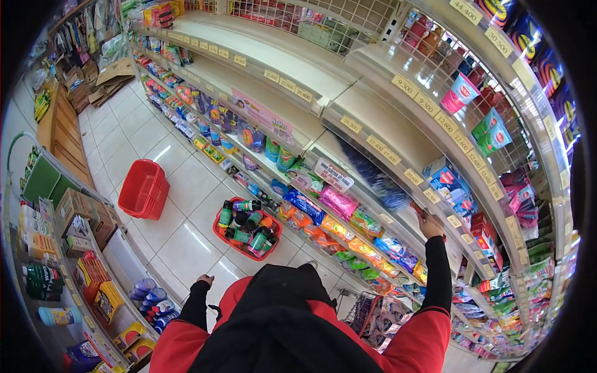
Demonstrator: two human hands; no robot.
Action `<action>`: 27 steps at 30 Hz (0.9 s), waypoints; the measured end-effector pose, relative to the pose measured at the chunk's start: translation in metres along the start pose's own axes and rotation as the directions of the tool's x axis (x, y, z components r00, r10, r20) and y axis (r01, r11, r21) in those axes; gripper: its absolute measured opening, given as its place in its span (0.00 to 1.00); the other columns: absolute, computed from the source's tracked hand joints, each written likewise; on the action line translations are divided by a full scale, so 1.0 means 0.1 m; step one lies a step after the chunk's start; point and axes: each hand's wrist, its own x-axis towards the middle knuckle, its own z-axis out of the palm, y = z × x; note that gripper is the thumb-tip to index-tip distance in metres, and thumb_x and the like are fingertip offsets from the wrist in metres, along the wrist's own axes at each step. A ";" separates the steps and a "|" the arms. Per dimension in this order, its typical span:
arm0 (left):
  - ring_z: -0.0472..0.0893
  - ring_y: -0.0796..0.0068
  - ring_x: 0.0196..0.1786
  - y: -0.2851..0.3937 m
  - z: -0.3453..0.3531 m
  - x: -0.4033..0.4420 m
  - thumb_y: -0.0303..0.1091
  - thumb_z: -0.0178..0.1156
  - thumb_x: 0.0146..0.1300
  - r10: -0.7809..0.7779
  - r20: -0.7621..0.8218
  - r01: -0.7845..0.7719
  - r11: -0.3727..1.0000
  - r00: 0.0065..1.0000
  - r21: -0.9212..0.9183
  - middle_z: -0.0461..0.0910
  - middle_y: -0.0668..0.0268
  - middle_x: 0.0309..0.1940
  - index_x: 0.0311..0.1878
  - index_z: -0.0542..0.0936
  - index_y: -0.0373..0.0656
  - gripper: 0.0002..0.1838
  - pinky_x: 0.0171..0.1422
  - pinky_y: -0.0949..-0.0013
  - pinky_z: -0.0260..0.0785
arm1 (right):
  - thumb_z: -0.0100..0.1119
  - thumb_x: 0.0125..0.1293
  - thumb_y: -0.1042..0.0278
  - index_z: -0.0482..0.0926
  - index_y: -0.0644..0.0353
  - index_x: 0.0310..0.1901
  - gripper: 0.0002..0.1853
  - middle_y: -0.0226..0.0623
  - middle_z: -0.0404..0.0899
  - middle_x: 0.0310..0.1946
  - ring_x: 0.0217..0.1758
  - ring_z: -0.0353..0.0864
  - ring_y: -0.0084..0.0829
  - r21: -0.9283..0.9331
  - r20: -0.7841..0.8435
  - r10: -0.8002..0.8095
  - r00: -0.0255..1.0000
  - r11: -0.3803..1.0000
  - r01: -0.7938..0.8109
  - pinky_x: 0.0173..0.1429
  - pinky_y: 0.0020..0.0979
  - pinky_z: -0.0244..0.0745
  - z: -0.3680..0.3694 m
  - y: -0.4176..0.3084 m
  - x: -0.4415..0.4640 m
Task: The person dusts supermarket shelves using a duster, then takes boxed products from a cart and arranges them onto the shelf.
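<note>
My right hand (429,224) is closed around the handle of a dark blue feather duster (382,183), whose bristles lie over a shelf (348,124) of the rack on the right. Below that shelf hangs a white promo sign (334,175). My left hand (206,280) hangs low beside my body, small in view, and its fingers are too unclear to read. On the floor ahead of me stands a red basket (217,233) filled with several dark bottles (255,219) with green and purple parts.
Another red basket (144,189) stands on the tiled floor farther off. Shelves with colourful packets (336,202) run along the right, and a lower rack with cartons (81,211) and bottles is at the left. A wire basket (360,311) is near my right side.
</note>
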 end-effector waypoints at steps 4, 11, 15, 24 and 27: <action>0.75 0.56 0.42 0.29 -0.04 -0.05 0.54 0.51 0.50 0.055 0.010 -0.055 0.998 0.998 -0.031 0.76 0.51 0.35 0.37 0.76 0.36 0.27 0.48 0.61 0.65 | 0.42 0.57 0.47 0.71 0.52 0.33 0.17 0.42 0.75 0.21 0.25 0.75 0.44 -0.199 -0.384 0.000 0.923 0.977 -0.083 0.28 0.42 0.70 0.58 0.39 -0.03; 0.76 0.72 0.20 0.32 0.03 0.03 0.51 0.50 0.54 0.155 0.009 -0.155 0.975 0.988 0.157 0.77 0.62 0.22 0.35 0.75 0.35 0.23 0.29 0.69 0.69 | 0.43 0.56 0.46 0.72 0.57 0.29 0.20 0.44 0.74 0.20 0.29 0.75 0.44 0.004 0.196 0.087 0.977 0.996 -0.090 0.33 0.44 0.68 -0.33 0.06 -0.38; 0.74 0.60 0.38 0.26 0.03 0.06 0.52 0.50 0.52 0.077 0.027 -0.080 0.992 0.997 0.101 0.75 0.54 0.34 0.38 0.75 0.36 0.25 0.44 0.64 0.65 | 0.43 0.56 0.47 0.72 0.58 0.28 0.20 0.45 0.74 0.21 0.30 0.75 0.45 0.022 0.044 0.166 0.985 0.986 -0.167 0.34 0.44 0.68 -0.11 0.28 -0.46; 0.73 0.55 0.46 0.30 0.01 0.12 0.53 0.50 0.51 0.054 0.087 -0.067 0.985 0.995 0.157 0.75 0.50 0.39 0.40 0.76 0.36 0.26 0.51 0.61 0.63 | 0.44 0.56 0.46 0.72 0.59 0.25 0.21 0.46 0.74 0.18 0.25 0.74 0.48 0.073 0.132 0.113 0.985 0.990 -0.124 0.30 0.44 0.68 -0.38 0.03 -0.51; 0.73 0.55 0.45 0.42 -0.02 0.12 0.52 0.50 0.51 0.092 0.085 -0.103 0.984 0.992 0.148 0.75 0.50 0.38 0.39 0.76 0.36 0.26 0.50 0.61 0.63 | 0.44 0.55 0.45 0.73 0.60 0.27 0.22 0.47 0.74 0.19 0.26 0.75 0.48 0.051 0.188 0.155 0.970 0.985 -0.167 0.31 0.44 0.69 -0.16 0.24 -0.57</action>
